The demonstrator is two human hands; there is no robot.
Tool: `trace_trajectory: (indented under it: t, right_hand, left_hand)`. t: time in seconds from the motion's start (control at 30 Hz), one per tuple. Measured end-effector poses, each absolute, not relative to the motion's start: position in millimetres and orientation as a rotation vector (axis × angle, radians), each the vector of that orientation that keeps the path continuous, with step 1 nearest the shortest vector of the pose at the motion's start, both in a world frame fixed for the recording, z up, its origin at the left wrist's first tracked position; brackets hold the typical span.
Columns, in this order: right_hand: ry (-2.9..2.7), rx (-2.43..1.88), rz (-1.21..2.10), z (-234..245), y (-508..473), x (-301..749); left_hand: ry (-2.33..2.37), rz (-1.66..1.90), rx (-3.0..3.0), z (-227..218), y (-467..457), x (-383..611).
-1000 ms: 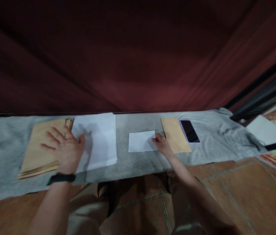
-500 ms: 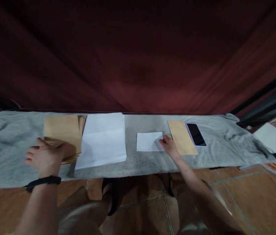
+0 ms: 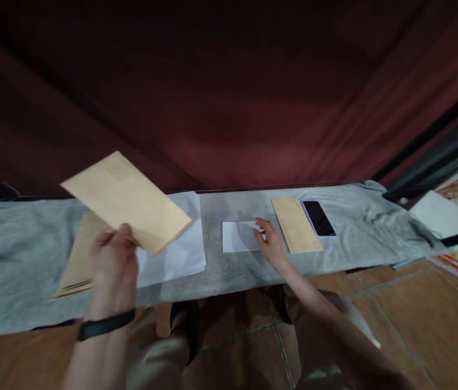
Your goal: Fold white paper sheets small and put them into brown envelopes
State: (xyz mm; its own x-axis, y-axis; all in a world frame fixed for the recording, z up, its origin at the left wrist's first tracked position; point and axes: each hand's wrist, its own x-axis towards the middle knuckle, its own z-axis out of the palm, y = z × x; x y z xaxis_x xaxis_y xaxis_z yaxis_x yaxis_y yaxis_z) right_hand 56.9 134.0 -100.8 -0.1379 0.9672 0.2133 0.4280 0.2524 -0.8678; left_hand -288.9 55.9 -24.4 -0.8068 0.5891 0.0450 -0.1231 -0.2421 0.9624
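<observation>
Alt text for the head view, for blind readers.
The left hand holds a tan rectangular paper envelope above white paper sheets and tan envelopes; the right hand is at a small white paper rectangle, near another tan envelope and a black-screened phone.

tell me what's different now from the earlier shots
The left hand has taken a brown envelope from the envelope stack and raised it, tilted, partly over the large white sheets. The right hand, earlier pinched at the right end of the small white paper, has loosened its fingers there. That paper, the lone envelope and the smartphone stayed put.
</observation>
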Motion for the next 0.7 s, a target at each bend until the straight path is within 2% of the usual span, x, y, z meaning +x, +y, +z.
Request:
trace_trajectory:
  t: [0.13,0.2,0.43,0.7]
  right_hand:
    - [-1.315,-1.015,1.55,-93.1,120.6,33.5]
    - [-1.158,-0.934,1.691,-90.8,118.1,25.8]
    - [-0.907,-0.865,1.826,-78.7,128.5,29.8]
    - [-0.879,-0.879,1.846,-79.8,133.4,36.8]
  left_hand:
    - [1.287,1.918,0.27,-46.9,79.5,-207.3]
    - [1.248,1.865,0.254,-55.4,84.5,-182.0]
    - [1.18,1.769,0.121,-64.0,97.4,-156.2]
    - [1.092,1.732,0.047,-69.4,114.9,-142.7]
